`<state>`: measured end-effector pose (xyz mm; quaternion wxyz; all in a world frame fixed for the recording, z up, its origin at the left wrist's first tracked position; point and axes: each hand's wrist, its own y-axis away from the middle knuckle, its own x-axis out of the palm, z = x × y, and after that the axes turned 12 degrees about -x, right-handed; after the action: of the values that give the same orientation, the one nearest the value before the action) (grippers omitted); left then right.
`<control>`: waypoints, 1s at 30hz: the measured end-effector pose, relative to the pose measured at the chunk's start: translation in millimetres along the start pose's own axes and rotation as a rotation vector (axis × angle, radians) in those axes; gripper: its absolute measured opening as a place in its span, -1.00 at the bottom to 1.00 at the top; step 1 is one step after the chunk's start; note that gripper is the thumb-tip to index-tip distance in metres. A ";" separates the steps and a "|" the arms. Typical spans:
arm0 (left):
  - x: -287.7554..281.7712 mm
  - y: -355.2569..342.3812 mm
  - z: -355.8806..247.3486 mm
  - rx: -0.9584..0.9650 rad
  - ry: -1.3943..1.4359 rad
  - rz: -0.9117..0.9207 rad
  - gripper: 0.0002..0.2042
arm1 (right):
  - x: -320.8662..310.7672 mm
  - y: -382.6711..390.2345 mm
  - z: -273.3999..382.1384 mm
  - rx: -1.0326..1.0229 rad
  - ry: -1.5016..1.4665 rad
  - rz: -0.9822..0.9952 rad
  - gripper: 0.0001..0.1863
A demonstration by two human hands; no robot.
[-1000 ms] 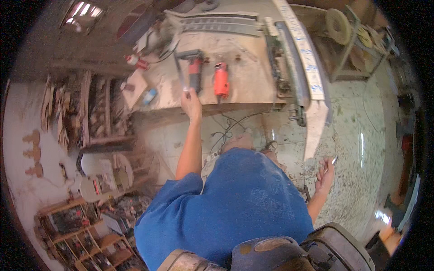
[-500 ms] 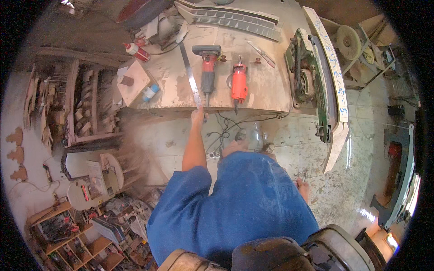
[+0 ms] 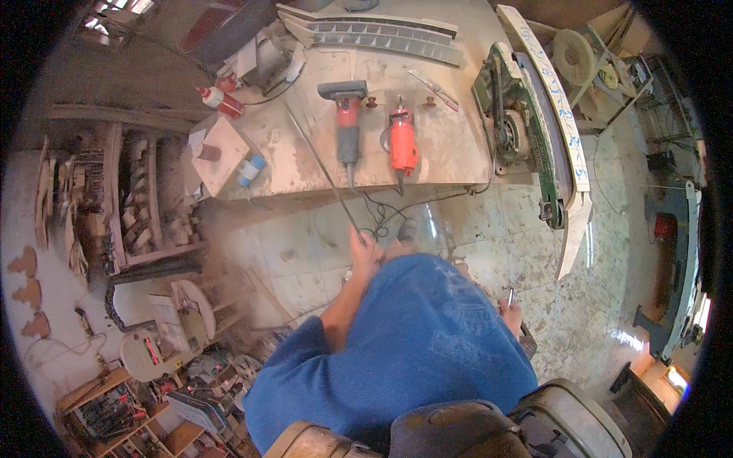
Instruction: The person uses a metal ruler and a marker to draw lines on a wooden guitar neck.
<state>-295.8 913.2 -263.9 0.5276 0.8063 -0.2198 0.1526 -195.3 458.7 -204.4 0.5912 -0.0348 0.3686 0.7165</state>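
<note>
A long steel ruler point(image 3: 314, 153) is in my left hand point(image 3: 366, 250), which grips its near end below the table's front edge. The ruler shows nearly edge-on and slants up to the left, its far end over the tabletop. My right hand point(image 3: 511, 311) is low at my right side, closed around a slim pen-like thing point(image 3: 511, 295) whose tip points up. Near the ruler on the table lies a red and black angle grinder point(image 3: 348, 126). To its right is an orange-red power tool point(image 3: 402, 145) with its cord hanging over the edge.
The wooden table point(image 3: 450, 156) also bears a utility knife point(image 3: 433, 89), a red and white bottle point(image 3: 221, 101), a blue-banded jar point(image 3: 250, 169) and slotted strips point(image 3: 382, 38). A green belt sander point(image 3: 527, 130) stands right, beside a marked board point(image 3: 546, 91). Cords point(image 3: 376, 217) hang near my feet.
My left hand has drawn the ruler back from the table edge toward my body and turned it from flat to nearly edge-on. The pen-like thing in my right hand now points more upright.
</note>
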 end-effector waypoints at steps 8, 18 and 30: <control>75.3 52.4 27.9 0.637 -0.619 -0.073 -0.51 | -58.5 4.4 25.2 -0.209 -0.026 -0.599 -0.60; 262.8 181.4 152.8 0.419 -0.900 0.695 -0.69 | -121.4 39.3 293.6 -0.933 -0.535 -0.266 -0.48; 368.4 149.6 107.9 0.638 -1.525 1.136 -0.85 | -176.2 49.7 196.8 -0.400 -0.239 -0.192 -0.65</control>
<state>-55.7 691.1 -13.3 -0.1460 0.5680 -0.8005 -0.1237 -110.2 424.6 48.2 0.6773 -0.1007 0.1418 0.7148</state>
